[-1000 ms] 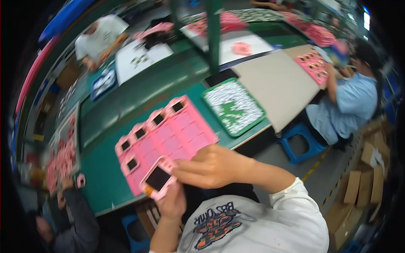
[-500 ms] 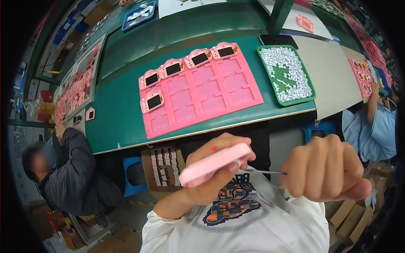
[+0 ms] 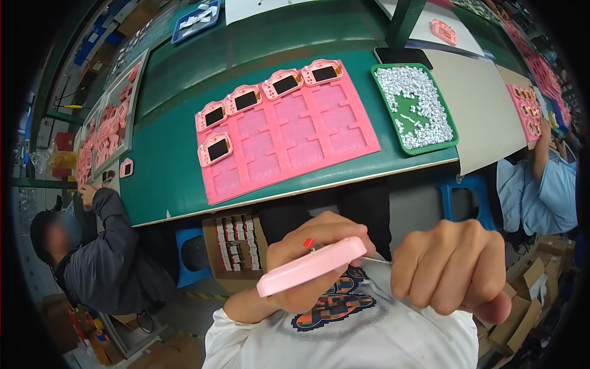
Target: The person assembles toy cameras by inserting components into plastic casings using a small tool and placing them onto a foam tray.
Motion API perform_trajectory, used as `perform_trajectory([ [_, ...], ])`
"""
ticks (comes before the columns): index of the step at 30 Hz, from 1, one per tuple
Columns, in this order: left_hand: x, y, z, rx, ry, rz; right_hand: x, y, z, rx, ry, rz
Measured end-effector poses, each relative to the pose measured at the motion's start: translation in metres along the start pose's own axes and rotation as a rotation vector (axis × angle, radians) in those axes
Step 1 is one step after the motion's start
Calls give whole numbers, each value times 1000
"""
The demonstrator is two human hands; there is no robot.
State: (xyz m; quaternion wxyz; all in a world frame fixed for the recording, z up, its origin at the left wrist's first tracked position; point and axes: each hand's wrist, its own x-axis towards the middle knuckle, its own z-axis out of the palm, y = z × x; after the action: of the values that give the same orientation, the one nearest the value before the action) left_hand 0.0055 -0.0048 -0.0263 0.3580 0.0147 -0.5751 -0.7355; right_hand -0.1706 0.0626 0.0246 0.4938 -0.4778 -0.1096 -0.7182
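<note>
Nearer me than the pink tray [image 3: 294, 170], my left hand [image 3: 286, 251] grips a plastic case [image 3: 312, 268], likely light, hard, slippery, best held by its edges; my right hand [image 3: 448, 267] grips a thin tool [image 3: 376, 260].

1. This looks like a factory assembly workshop: a long green-topped workbench [image 3: 166, 184] runs across the view, with a green metal post [image 3: 405, 24] rising at it.
2. A pink slotted tray [image 3: 295, 132] holds five pink plastic cases with dark rectangular screens [image 3: 244, 100], laid out in its compartments.
3. Small white parts fill much of a shallow green plastic tray [image 3: 455, 136]; many loose pink plastic pieces [image 3: 110, 132] lie in a pale-rimmed container.
4. A person in a dark jacket [image 3: 110, 258] and another in light blue clothing [image 3: 534, 197] sit along the bench.
5. Blue plastic stools [image 3: 470, 195] and open brown cardboard cartons [image 3: 522, 307] stand on the floor.
</note>
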Motion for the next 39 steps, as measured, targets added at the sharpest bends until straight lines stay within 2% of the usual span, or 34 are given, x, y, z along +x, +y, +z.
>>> perform_trajectory([
  [6, -4, 2, 17, -115, 179, -153, 7, -16, 9, -57, 66, 217],
  [8, -2, 6, 18, -120, 187, -206, 7, -13, -3, -93, -148, 123],
  [10, 0, 8, 18, -127, 192, -257, 5, -12, -6, -103, -211, 84],
  [15, 2, 9, 18, 15, 129, -150, 1, -15, -3, -112, -203, 53],
  [20, -1, 5, 9, -47, -3, -121, -3, -16, -4, -145, -192, 39],
  [25, 1, 5, 19, 31, 116, -86, -5, -17, -1, -186, -184, 33],
  [35, 3, 9, 14, 47, 80, -147, -7, -18, -3, -258, -183, 6],
  [38, 1, 6, -10, 139, 99, -109, -8, -29, -6, -336, -152, -32],
  [39, 3, 7, -26, 391, 93, -128, -12, -37, -8, -429, -117, -50],
])
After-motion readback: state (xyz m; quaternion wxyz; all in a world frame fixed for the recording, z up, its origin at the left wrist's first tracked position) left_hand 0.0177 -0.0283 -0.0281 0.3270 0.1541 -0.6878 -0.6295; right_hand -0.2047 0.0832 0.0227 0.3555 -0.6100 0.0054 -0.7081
